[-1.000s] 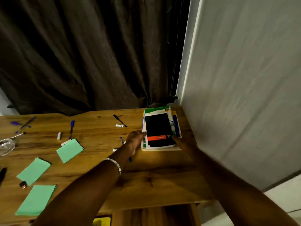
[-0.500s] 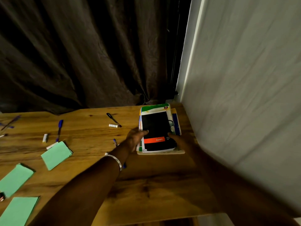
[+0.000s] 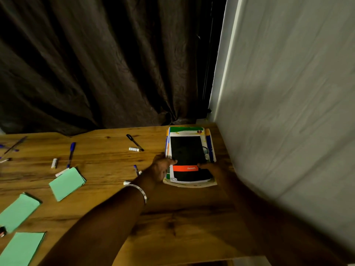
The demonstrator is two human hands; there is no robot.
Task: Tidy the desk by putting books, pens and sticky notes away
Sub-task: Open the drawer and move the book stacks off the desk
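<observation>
Currently both hands flank the book stack at the desk's far right corner: left hand grips its left edge, right hand grips its right edge.

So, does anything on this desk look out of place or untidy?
Yes. Pens, such as the black pen and blue pen, lie scattered, and green sticky notes lie at differing angles. The book stack is uneven, its edges not flush.
</observation>
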